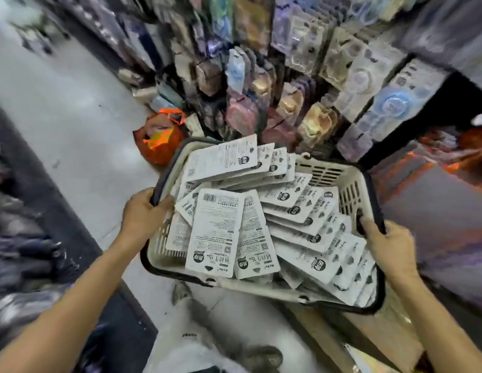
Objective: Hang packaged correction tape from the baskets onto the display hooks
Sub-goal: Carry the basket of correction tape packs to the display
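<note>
Basket [339, 179]: a beige plastic shopping basket with a dark rim, held above the floor [73, 109].
Correction tape packs [215, 232]: piled back side up inside the basket.
Left hand [143, 216]: grip is closed on the basket's left rim.
Right hand [387, 249]: grip is closed on the basket's right rim.
Display hooks [301, 84]: beyond the basket, hung with blurred packaged goods.
Orange bag [159, 138]: on the floor, beyond the basket's far left corner.

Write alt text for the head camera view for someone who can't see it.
Two bare hands, left hand and right hand, grip opposite dark rims of a cream basket heaped with white correction tape packs. It is held before blurred display hooks of packaged goods, with an orange bag on the floor.
</note>
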